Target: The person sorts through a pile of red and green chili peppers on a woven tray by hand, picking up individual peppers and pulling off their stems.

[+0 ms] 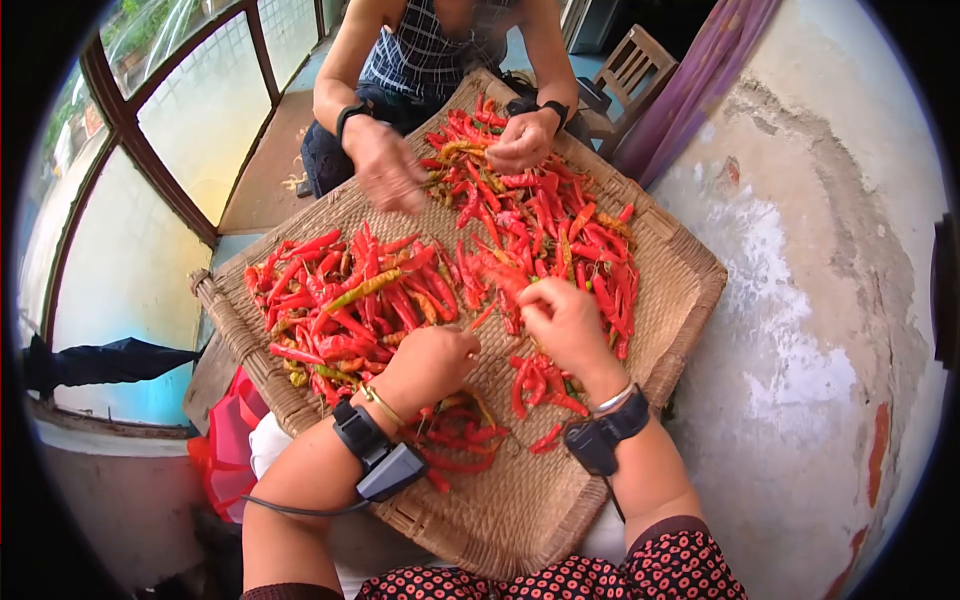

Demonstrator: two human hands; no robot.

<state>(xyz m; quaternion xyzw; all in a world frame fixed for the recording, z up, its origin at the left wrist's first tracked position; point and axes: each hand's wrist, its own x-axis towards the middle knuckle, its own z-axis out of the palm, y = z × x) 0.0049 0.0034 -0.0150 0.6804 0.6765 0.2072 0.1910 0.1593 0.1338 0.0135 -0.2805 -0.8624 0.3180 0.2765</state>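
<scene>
Red chili peppers [345, 290] lie heaped on a woven tray [510, 515], some of them yellowish or orange. My right hand [570, 330] is closed in a pinch on a red chili pepper [503, 272], blurred, over the middle of the tray. Beside the left heap, my left hand [430, 362] has its fingers curled together; whatever they hold, if anything, is hidden. Below my left wrist is a smaller group of red peppers [465, 435]. Another small cluster of peppers [545, 383] rests under my right hand.
Across the tray sits another person [440, 50], whose blurred hand [385, 165] and second hand [522, 140] are over the peppers. A wall [790, 250] stands at the right, windows [160, 180] at the left. Behind are a wooden chair [635, 75] and purple curtain [690, 90].
</scene>
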